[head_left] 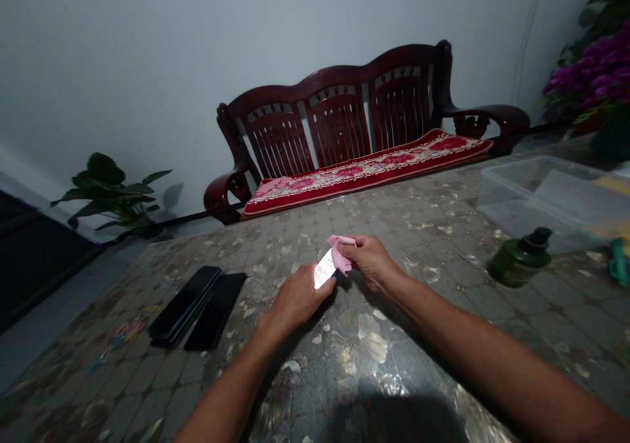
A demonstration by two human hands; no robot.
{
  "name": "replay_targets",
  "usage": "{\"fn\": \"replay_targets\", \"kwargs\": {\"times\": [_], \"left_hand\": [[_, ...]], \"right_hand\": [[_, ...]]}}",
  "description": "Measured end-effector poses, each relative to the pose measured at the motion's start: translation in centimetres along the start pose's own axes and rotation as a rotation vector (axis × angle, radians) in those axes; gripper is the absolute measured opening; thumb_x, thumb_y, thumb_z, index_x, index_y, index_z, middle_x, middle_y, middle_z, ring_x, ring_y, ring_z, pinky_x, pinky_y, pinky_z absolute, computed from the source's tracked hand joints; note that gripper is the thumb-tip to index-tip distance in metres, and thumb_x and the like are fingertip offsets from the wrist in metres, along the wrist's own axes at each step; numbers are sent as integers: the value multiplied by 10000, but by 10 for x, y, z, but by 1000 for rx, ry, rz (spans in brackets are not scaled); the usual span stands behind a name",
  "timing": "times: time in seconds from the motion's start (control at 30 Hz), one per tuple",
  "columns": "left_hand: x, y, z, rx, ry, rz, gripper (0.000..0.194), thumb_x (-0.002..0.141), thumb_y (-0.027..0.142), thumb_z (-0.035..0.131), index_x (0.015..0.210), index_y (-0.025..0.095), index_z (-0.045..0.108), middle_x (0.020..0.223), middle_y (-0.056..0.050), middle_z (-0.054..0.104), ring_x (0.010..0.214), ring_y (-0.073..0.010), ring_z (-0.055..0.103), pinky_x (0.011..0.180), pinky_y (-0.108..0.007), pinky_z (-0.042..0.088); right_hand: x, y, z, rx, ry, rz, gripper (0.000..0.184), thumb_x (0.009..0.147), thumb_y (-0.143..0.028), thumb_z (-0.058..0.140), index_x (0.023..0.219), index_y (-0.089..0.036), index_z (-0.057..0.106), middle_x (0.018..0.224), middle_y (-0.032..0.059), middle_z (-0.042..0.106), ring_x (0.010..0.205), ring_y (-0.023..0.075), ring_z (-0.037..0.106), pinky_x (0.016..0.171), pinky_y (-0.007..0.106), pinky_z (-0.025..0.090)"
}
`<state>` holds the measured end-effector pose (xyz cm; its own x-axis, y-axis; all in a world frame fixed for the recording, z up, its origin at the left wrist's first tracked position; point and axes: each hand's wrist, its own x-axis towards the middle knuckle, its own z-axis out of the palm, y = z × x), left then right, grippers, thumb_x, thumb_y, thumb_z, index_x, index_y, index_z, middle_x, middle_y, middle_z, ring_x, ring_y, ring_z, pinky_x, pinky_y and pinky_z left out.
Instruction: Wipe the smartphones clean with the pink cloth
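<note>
My left hand [299,298] is closed around a small white labelled object [324,269], perhaps a tube or bottle, held over the patterned table [364,351]. My right hand [370,259] pinches a pink cloth [339,253] against the top end of that object. Both hands meet near the middle of the table. Most of the white object is hidden inside my left fist.
Two dark phones [184,304] [216,309] lie side by side at the left. A green bottle [520,259] lies on its side at the right, by a clear plastic box [551,197]. A wooden bench [354,128] with a red cushion stands behind the table; plants at both sides.
</note>
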<state>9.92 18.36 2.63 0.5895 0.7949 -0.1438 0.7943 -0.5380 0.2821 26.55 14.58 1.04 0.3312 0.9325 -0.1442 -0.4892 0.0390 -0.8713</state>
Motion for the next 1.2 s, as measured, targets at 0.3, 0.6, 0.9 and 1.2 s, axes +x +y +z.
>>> {"fn": "replay_targets", "kwargs": {"times": [0.3, 0.6, 0.9, 1.2], "left_hand": [[0, 0, 1, 37, 24, 0, 362, 938, 473, 440, 1078, 212, 648, 1019, -85, 743, 862, -251, 695, 678, -307, 429], [-3, 6, 8, 35, 94, -68, 442, 907, 517, 497, 1204, 209, 606, 1129, -100, 716, 984, -291, 694, 738, -328, 466], [-2, 10, 17, 76, 168, -94, 526, 885, 554, 558, 1259, 185, 564, 1170, -140, 704, 1006, -322, 694, 739, -357, 487], [-3, 10, 19, 109, 202, -88, 500, 874, 572, 598, 1191, 185, 579, 1106, -119, 713, 982, -306, 694, 752, -342, 486]], "right_hand": [[-2, -1, 1, -28, -11, -13, 325, 569, -267, 793, 853, -111, 772, 668, 40, 692, 520, 109, 529, 458, 205, 405], [0, -5, -3, -13, -22, -21, 392, 571, -306, 797, 910, -114, 764, 644, 15, 661, 516, 103, 507, 463, 206, 392], [0, -4, -4, 32, -7, 8, 411, 556, -291, 811, 925, -120, 754, 679, 24, 674, 551, 119, 541, 482, 216, 415], [2, -3, -7, 30, 5, 26, 395, 587, -276, 819, 942, -112, 765, 677, 19, 674, 548, 110, 539, 467, 199, 411]]}}
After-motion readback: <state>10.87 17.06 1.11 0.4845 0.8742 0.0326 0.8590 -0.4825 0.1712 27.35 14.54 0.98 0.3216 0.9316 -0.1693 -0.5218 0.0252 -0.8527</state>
